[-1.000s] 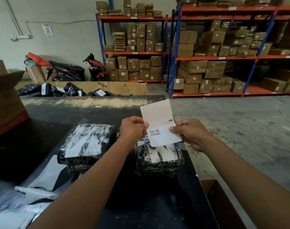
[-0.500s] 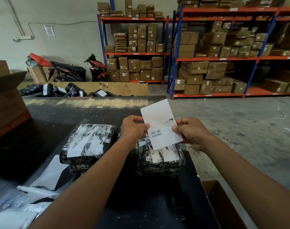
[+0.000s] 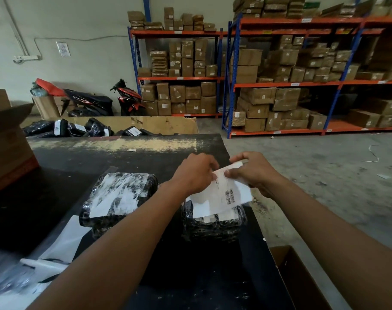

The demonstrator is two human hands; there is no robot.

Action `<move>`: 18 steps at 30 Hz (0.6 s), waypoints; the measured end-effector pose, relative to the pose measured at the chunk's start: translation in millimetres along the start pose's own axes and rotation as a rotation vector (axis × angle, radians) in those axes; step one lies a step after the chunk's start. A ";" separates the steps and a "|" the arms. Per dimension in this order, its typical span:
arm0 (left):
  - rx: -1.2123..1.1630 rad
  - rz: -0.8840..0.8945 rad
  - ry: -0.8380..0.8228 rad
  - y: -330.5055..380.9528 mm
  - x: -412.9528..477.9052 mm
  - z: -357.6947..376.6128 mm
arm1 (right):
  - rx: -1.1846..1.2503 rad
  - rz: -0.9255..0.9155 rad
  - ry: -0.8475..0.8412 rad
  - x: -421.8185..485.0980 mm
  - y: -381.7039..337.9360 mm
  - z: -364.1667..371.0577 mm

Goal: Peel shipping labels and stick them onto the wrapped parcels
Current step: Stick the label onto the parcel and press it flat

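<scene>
A white shipping label (image 3: 226, 193) with a barcode lies tilted flat just above the right-hand wrapped parcel (image 3: 213, 227), a black bundle in clear film. My left hand (image 3: 195, 173) and my right hand (image 3: 251, 171) both pinch the label's far edge. A second wrapped parcel (image 3: 119, 198), with white paper showing under its film, sits to the left on the black table (image 3: 83, 157).
Loose white sheets (image 3: 63, 245) lie at the table's near left. A brown carton (image 3: 7, 139) stands at the left edge and an open box (image 3: 298, 278) sits below the table's right side. Black parcels (image 3: 78, 128) fill a cardboard bin beyond the table. Shelves of cartons stand behind.
The label was held upright in front of me; both hands have turned it down and lowered it over the right parcel, shifting their grip to its far edge.
</scene>
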State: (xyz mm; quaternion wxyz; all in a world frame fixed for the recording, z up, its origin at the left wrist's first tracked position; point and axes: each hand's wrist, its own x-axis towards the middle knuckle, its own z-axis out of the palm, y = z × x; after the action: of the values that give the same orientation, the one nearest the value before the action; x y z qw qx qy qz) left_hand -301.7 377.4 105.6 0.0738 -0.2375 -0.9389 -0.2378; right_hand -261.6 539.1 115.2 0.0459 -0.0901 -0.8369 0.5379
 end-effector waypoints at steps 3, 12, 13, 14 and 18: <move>-0.138 -0.114 0.079 -3.4 -1.1 3.5 | 0.126 0.090 0.031 -1.2 2.7 -3.3; -0.875 -0.607 0.085 -16.3 -1.1 15.8 | 0.226 0.259 0.018 0.8 26.4 1.7; -0.923 -0.631 0.078 -17.3 -1.9 16.6 | 0.262 0.263 0.014 2.1 27.7 3.2; -0.958 -0.651 0.069 -18.1 -3.4 16.7 | 0.299 0.263 0.021 4.2 28.4 5.1; -1.017 -0.698 0.075 -23.1 -5.6 18.5 | 0.363 0.239 0.088 15.8 27.7 13.9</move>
State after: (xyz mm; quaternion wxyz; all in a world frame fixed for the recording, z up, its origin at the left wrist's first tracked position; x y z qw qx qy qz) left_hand -308.3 366.1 78.5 -0.0978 0.0868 -0.7269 -0.6741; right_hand -276.7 541.1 84.0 0.0338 -0.2026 -0.7068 0.6770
